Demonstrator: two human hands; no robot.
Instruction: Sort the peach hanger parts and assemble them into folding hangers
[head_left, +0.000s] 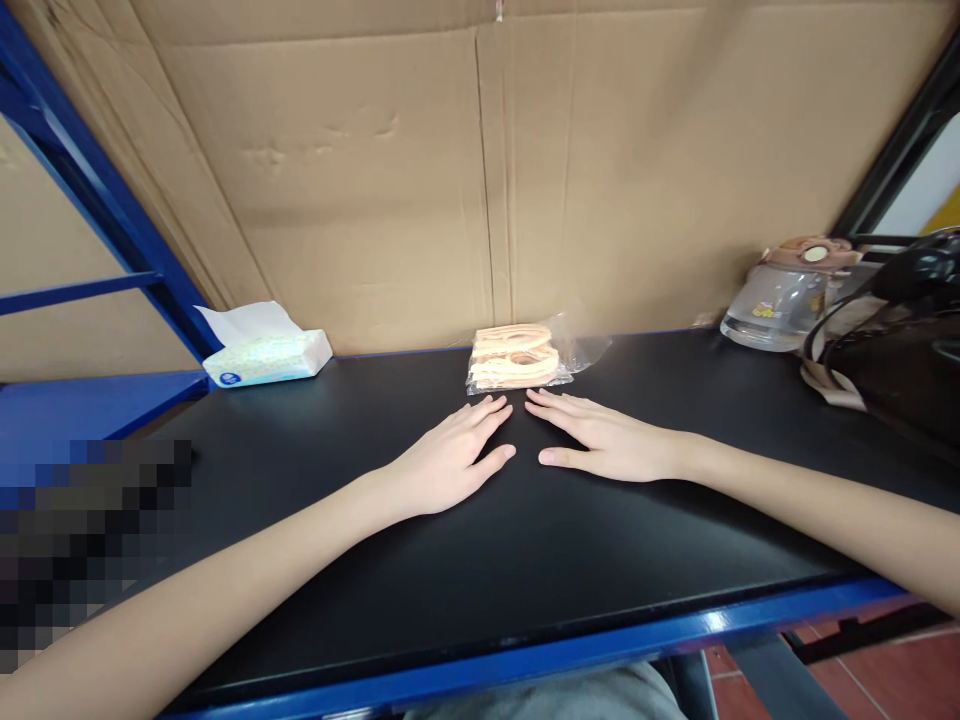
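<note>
My left hand [452, 455] lies flat on the black tabletop [480, 580], fingers stretched out and thumb apart, holding nothing. Facing it from the other side, my right hand [604, 437] rests on the table in the same way, also with nothing in it. A small gap separates the two sets of fingertips. Just beyond them lies a clear plastic bag [581, 355] containing pale, cream-coloured strips [514, 372] that look folded or looped; their exact kind I cannot make out. Neither hand clearly touches the bag.
A tissue pack [274, 358] with one sheet sticking up sits at the back left. At the back right stands a clear water bottle [776, 305] with a brown lid, beside a black bag [892, 350]. Cardboard [360, 180] walls the back; a blue frame [97, 180] rises left.
</note>
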